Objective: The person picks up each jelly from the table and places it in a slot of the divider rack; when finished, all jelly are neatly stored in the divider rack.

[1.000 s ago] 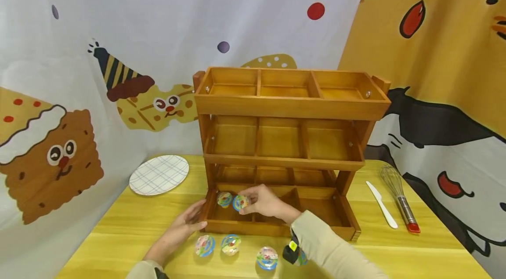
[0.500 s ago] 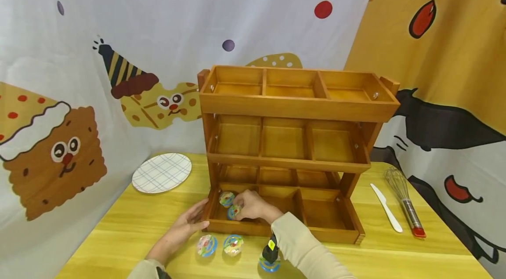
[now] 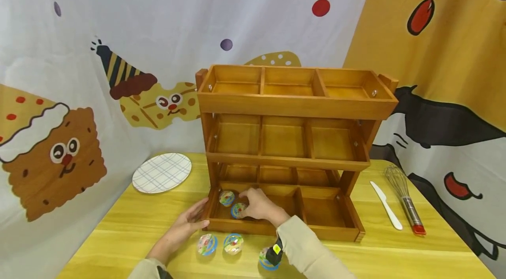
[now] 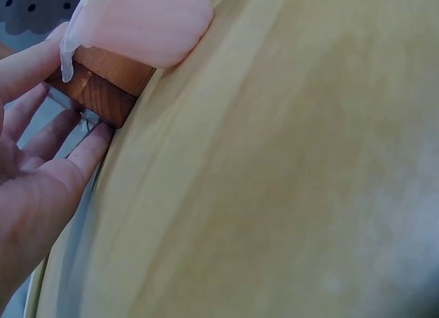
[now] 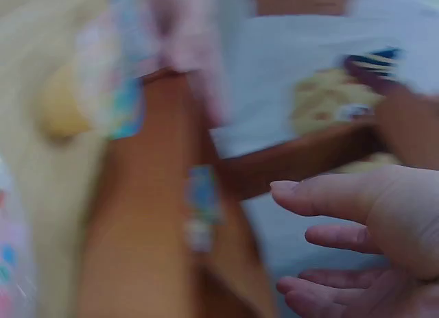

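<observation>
Low on the left of a three-tier wooden rack, two jelly cups with printed lids lie in the bottom-left compartment: a rear cup and a front cup. My right hand is at the front cup; the right wrist view shows its fingers spread, gripping nothing. At the rack's lower left corner, my left hand holds the wood, thumb on the front and fingers along the side. A pink jelly cup appears close to that corner in the left wrist view.
Before the rack stand more jelly cups: a left one, a middle one, and one partly behind my right wrist. A checked plate lies left; a white knife and a whisk lie right.
My right hand has lowered the jelly cup into the bottom-left compartment, beside the other, and let go of it. The left hand has stayed at the rack's corner.
</observation>
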Motion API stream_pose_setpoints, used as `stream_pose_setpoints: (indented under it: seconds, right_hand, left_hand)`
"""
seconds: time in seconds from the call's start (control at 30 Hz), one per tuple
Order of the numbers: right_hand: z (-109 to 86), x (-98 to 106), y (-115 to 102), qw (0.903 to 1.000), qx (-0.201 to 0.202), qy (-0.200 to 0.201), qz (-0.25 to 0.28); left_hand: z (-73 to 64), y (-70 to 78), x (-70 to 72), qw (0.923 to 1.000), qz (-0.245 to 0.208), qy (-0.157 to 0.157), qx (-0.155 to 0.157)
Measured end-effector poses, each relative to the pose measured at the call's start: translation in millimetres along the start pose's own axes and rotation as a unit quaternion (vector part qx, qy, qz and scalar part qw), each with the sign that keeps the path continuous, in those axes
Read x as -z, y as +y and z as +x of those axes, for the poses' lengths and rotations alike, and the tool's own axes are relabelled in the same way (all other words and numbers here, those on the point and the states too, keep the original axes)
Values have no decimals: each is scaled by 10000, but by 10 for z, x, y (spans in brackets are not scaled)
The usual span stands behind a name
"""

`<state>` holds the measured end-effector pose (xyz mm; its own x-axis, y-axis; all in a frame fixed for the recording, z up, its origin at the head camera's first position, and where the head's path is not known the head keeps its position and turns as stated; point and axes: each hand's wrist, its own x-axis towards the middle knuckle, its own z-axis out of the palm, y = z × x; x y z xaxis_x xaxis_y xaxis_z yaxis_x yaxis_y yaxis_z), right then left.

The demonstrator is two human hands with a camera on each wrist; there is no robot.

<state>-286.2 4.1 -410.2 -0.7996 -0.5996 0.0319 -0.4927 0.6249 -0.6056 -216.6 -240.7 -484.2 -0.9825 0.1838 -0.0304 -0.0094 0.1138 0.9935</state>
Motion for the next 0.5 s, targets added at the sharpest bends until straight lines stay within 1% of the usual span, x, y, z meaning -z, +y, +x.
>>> stream_pose_setpoints:
  seconds: [0.07,0.13,0.2,0.27,0.33,0.4,0.43,0.47,0.5]
  right_hand:
    - [-126,175,49,9986,97,372,371]
    - [-313,385,129,9928,273,653,968]
    - [-545,559,232,9833,414,722,1619]
    - [-812,665,385,9693,564,701,2289]
    - [-1052,681,552,9571,577,568,2782]
    - [-1252,639,721,9487,551,455,3081]
    - [-1333,604,799,9470,497,404,3148]
    - [-1392,563,864,9475,504,365,3137]
    - [-1444,522,922,9499,472,331,3071]
  left_hand:
    - [12,-27,2,10000,-17,-20,7]
    - [22,-58,8,10000,-48,-28,20]
    - [27,-89,18,9999,-93,-10,64]
    - [25,-108,23,9999,-142,7,97]
    - [23,-113,26,9998,-175,-10,91]
    - [21,-103,22,9998,-170,16,103]
    - [23,-93,19,9998,-160,29,106]
    - [28,-82,13,9998,-140,39,107]
    - [35,-69,6,9999,-112,42,115]
